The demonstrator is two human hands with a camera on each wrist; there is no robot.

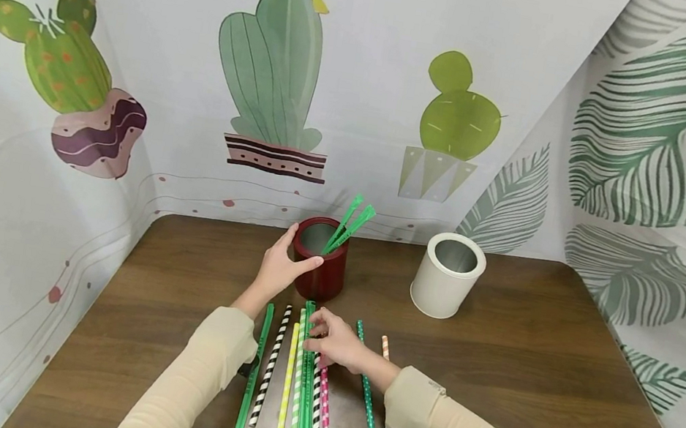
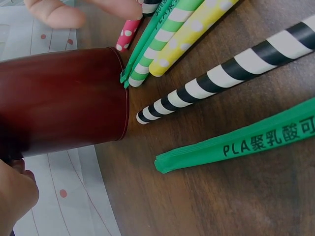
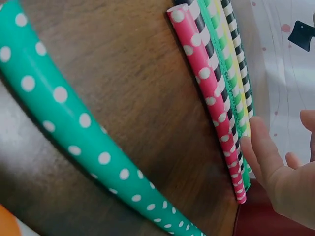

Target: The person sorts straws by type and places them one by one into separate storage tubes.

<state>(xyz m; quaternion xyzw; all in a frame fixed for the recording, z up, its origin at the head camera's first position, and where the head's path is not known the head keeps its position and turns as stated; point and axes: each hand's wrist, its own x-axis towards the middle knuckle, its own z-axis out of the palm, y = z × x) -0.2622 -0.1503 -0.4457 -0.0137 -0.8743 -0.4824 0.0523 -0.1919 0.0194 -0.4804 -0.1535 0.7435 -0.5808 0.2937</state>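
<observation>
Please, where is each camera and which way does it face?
Head: worn there, facing forward and down at the table; left hand, right hand, sleeves show.
Left wrist: worn there, facing the red can and straws; parts of both hands show.
Right wrist: worn there, facing the straws; right hand shows.
The wrist views share a pink straw.

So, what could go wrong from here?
The right hand is over green wrapped straws that lie close beside a green-and-white striped straw, so it might grab the wrong one. The left hand grips the red can; if that tipped, the green straws leaning out could spill.
</observation>
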